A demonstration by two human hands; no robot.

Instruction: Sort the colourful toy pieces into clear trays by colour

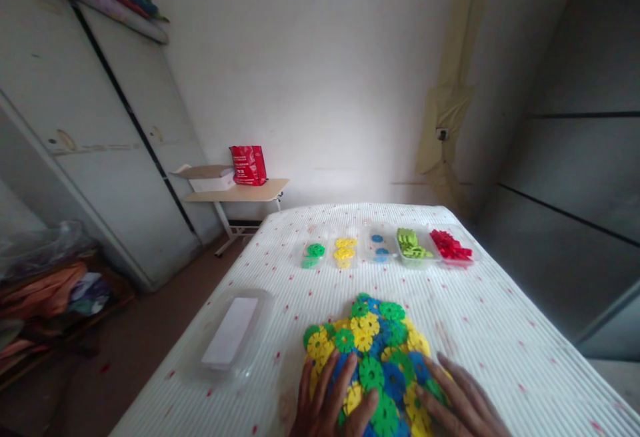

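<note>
Left hand lies spread over the pile of discs, near left; right hand rests on its right edge, fingers loose. Neither grips a piece; together they seem to hem in the loose heap. Pile sits close in on the worktop, likely for easy reach. Beyond, five clear tubs stand in a row, apparently sorted by colour. Left, well apart: white card on a clear lid or tray.

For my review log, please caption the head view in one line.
Left hand and right hand on a heap of green, yellow and blue discs, five clear trays beyond.
</note>
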